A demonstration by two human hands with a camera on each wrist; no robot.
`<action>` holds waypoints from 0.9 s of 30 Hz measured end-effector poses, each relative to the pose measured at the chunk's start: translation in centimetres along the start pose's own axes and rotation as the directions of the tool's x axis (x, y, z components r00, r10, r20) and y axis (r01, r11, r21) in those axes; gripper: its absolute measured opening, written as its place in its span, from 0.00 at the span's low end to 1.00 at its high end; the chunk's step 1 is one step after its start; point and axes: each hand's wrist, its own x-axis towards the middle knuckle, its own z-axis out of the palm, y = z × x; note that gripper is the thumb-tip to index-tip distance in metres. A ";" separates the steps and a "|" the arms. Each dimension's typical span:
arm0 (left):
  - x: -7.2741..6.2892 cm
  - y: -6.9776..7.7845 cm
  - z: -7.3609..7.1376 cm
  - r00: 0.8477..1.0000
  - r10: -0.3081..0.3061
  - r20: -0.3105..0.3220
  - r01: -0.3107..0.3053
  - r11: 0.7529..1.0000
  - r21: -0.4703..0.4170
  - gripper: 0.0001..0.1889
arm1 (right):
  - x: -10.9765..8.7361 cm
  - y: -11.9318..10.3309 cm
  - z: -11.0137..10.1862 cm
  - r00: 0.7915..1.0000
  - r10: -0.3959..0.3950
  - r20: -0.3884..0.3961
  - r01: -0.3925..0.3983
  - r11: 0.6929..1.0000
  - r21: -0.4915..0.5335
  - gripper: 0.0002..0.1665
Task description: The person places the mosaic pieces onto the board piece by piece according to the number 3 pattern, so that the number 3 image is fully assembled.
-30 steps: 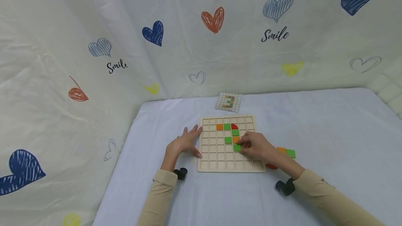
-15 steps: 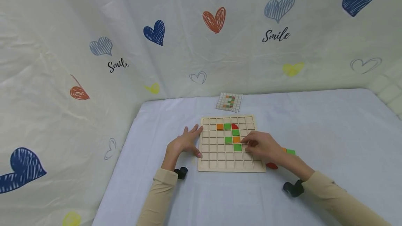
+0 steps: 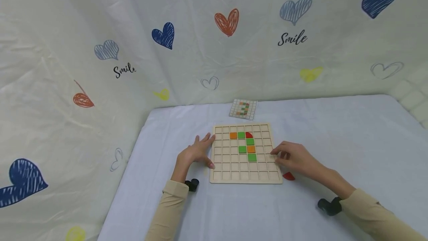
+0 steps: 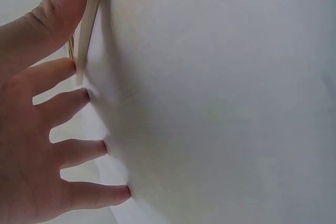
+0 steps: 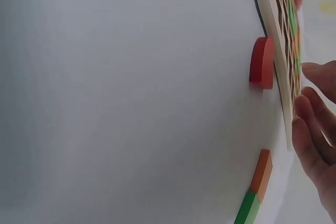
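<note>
A wooden grid board [image 3: 230,176] lies on the table. In its cells sit a red quarter-round tile [image 3: 249,135], orange tiles [image 3: 250,149] and several green tiles [image 3: 252,157]. My left hand [image 3: 196,151] spreads its fingers along the board's left edge, with thumb and index finger touching it. Over the right edge hovers my right hand [image 3: 295,157], fingers loosely bent and nothing seen between them. Just below it lies a loose red quarter-round tile [image 3: 289,176]. An orange block [image 5: 261,174] and a green block [image 5: 247,208] show in the right wrist view; the right hand hides them in the head view.
Behind the board lies a printed pattern card [image 3: 243,109] with a coloured grid figure. A white cloth covers the table [image 3: 334,122]. A curtain with hearts [image 3: 227,58] hangs along the back and left. Black wrist cameras [image 3: 329,206] sit below both wrists.
My right hand has drawn away from the green tile in the board, moving right to the board's edge. It now covers the loose orange and green tiles. The left hand stays put.
</note>
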 end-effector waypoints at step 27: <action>0.2 -0.3 0.1 0.999 0.032 -0.006 -0.032 0.999 0.004 0.63 | -4.0 3.3 -2.2 0.993 0.082 -0.088 -0.096 0.981 -0.168 0.15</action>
